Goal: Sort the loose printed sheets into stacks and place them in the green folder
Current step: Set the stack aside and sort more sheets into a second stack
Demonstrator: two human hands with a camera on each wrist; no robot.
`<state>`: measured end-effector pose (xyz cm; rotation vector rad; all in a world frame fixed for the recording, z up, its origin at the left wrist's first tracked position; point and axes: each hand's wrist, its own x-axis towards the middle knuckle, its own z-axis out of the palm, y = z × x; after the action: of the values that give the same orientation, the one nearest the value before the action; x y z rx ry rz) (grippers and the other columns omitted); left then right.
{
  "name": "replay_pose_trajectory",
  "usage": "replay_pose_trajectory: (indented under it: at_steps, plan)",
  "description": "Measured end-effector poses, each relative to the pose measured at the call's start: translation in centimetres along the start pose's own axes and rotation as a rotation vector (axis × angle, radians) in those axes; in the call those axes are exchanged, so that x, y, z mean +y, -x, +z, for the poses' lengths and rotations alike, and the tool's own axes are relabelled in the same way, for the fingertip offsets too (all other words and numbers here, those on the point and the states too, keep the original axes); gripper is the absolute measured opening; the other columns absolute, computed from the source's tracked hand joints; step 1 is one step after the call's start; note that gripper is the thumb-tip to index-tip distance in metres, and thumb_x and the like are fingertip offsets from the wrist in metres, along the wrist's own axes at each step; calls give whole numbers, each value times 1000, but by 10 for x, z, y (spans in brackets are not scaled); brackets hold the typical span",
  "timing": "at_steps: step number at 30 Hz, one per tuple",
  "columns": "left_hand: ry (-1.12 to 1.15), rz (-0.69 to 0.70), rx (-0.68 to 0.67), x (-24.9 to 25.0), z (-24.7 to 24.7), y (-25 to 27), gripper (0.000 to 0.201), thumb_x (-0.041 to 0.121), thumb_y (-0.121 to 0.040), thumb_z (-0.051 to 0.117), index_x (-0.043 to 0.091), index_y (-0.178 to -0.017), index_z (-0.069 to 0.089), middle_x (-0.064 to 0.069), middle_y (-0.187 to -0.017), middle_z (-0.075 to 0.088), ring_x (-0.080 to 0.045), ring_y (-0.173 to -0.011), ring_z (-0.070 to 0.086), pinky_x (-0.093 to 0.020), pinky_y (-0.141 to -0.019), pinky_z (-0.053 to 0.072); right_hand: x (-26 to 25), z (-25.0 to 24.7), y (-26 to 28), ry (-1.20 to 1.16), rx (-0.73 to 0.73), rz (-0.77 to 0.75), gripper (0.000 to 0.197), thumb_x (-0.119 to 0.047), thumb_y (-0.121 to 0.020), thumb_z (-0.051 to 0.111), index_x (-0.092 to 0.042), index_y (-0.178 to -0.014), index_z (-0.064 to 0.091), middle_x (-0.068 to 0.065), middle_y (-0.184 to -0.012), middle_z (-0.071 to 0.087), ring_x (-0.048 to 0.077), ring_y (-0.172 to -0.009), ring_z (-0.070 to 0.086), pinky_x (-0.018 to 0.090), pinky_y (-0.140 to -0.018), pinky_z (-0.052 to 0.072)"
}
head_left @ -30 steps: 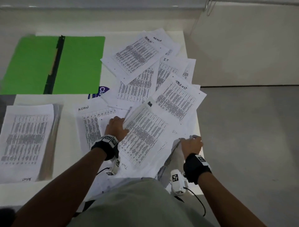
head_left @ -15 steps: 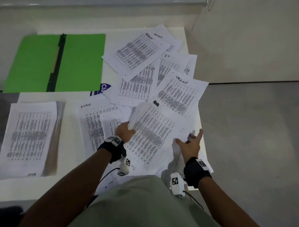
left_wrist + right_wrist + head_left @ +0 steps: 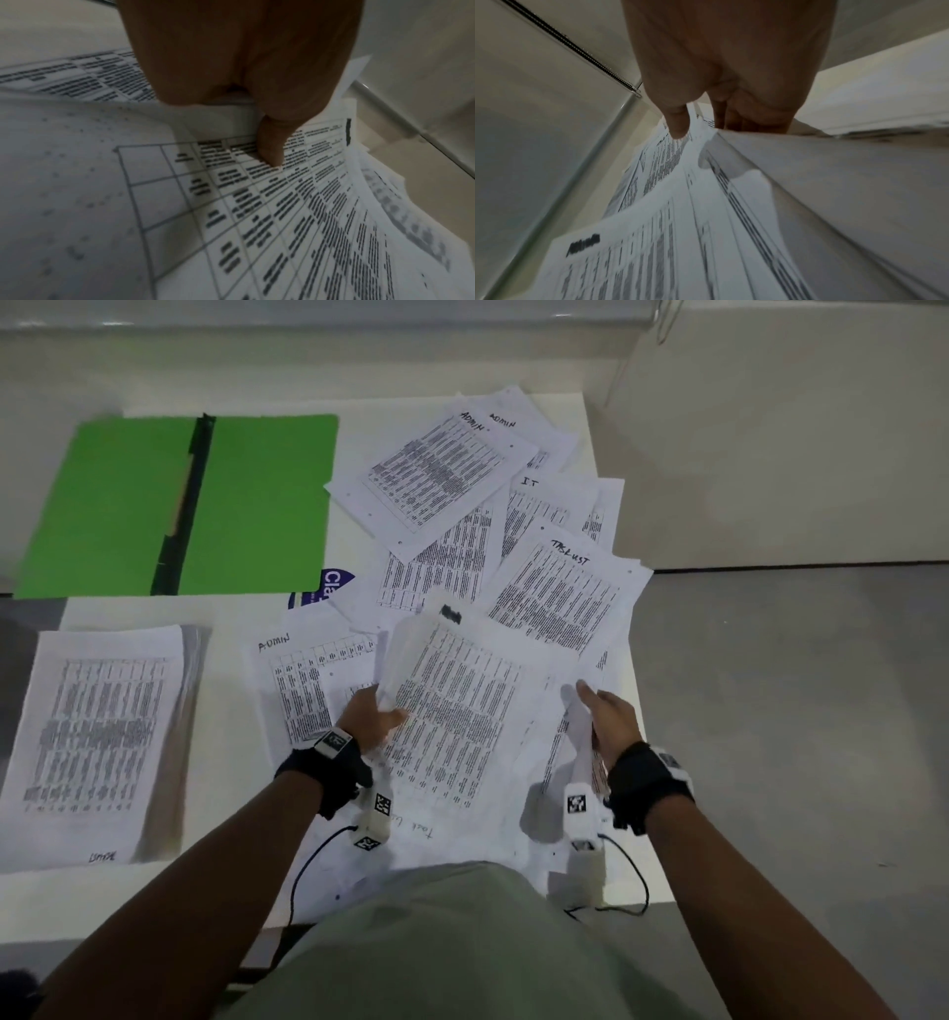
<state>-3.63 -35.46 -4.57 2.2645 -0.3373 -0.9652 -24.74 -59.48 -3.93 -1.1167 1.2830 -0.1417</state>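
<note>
Printed sheets lie scattered over the right half of the white table [image 3: 231,618]. My left hand [image 3: 372,719] grips the left edge of a thin bundle of sheets [image 3: 457,711] raised off the pile; in the left wrist view its thumb [image 3: 270,150] presses on the top page [image 3: 257,213]. My right hand [image 3: 608,716] stands on edge at the pile's right side. Its fingers [image 3: 746,119] are straight and slid behind a lifted sheet [image 3: 834,182], with the thumb [image 3: 677,121] over the flat pages. The green folder [image 3: 257,505] lies open at the far left.
A squared stack of sheets [image 3: 97,737] lies at the near left. Sheets marked ADMIN [image 3: 431,469], IT [image 3: 554,505] and TASKLIST [image 3: 565,598] overlap at the back right. A blue sticker [image 3: 334,588] shows beside the folder. The table ends just right of my right hand, with floor beyond it.
My right hand let go of the paper edge, spread its fingers, then turned on edge and slid forward beside a lifted sheet. My left hand kept hold of the bundle.
</note>
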Motion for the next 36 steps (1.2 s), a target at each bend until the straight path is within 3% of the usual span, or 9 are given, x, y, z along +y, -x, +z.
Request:
replay_pose_trajectory:
  at_steps: [4,7,9,11,14,16,19,28,36]
  plan:
    - [8,-82,103,-11,-11,-5,10,10,-87,64,3,-89,57,-6,-67,57,-24,-66,57,-31,-62,49,-32,11,-12,174,51,-42,68,-34,-93,61,15,-134,39,30,-142,41,43,-130,43,52,-110,36]
    - [18,-153,157,-20,-19,-6,14,11,-86,64,1,-96,60,-15,-77,62,-26,-70,59,-40,-71,54,-45,14,-22,422,135,-149,32,-26,-93,59,5,-97,67,26,-100,65,41,-100,58,40,-81,48]
    - [8,-185,204,-22,-25,-7,22,16,-87,64,-2,-98,64,-16,-80,64,-28,-74,62,-38,-72,54,-49,13,-29,570,196,-266,39,-17,-94,51,-10,-57,39,9,-58,41,31,-71,42,33,-56,27]
    - [-11,-218,289,-21,-33,-7,23,16,-87,62,0,-104,65,-18,-88,66,-32,-84,64,-34,-74,50,-54,11,-28,617,275,-378,43,-12,-96,45,-16,-58,24,0,-56,29,26,-66,33,32,-59,21]
    - [-2,-254,463,-25,-49,-9,33,14,-87,57,3,-118,61,-21,-109,67,-38,-99,63,-37,-84,49,-57,8,-20,609,353,-499,29,-17,-100,42,-11,-72,35,3,-62,40,26,-65,41,31,-62,32]
    - [4,-278,512,-26,-56,-10,31,13,-87,54,4,-116,60,-22,-108,67,-36,-90,62,-35,-78,49,-60,4,-18,622,279,-498,20,-24,-100,45,-5,-96,49,20,-84,58,33,-80,57,35,-70,43]
    - [1,-287,477,-29,-58,-12,25,13,-88,56,5,-111,61,-22,-102,67,-29,-77,55,-31,-72,45,-58,3,-19,651,121,-332,56,-33,-91,63,-3,-136,46,23,-132,56,37,-120,55,41,-100,44]
    - [-27,-290,584,-41,-69,-11,35,12,-88,49,9,-121,58,-20,-116,65,-39,-104,61,-40,-87,48,-123,4,5,655,72,-687,16,-9,-92,61,2,-104,65,11,-85,64,12,-64,59,-1,-49,35]
    - [-19,-335,548,-42,-86,-17,44,17,-90,46,13,-134,49,-20,-129,58,-42,-115,55,-48,-99,45,-212,5,64,489,-265,-845,4,-13,-88,68,-11,-90,66,2,-86,69,13,-80,67,22,-76,54]
